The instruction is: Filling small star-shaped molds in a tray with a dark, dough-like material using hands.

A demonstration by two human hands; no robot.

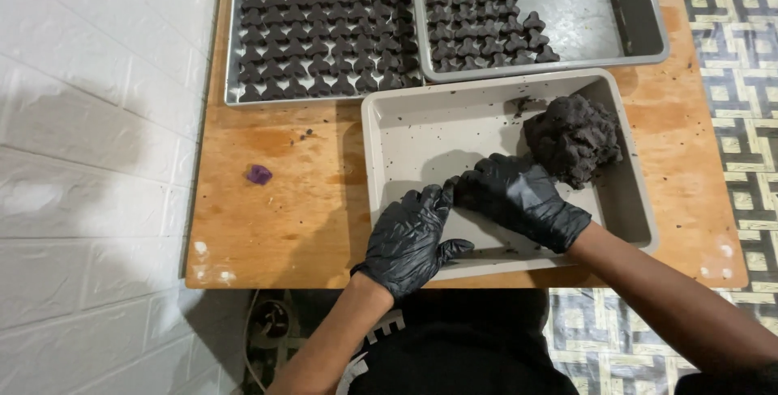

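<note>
Both my hands wear black gloves and meet over the near beige tray [389, 132]. My left hand [409, 237] and my right hand [519, 196] press their fingertips together around a small dark piece I can barely see. A big lump of dark dough [574, 137] lies in the tray's far right corner, just beyond my right hand.
Two metal trays stand at the back of the wooden table [284, 209]: the left one [233, 38] full of several small dark shaped pieces, the right one [640, 22] about half filled. A small purple object [259, 174] lies on the table. A white wall runs along the left.
</note>
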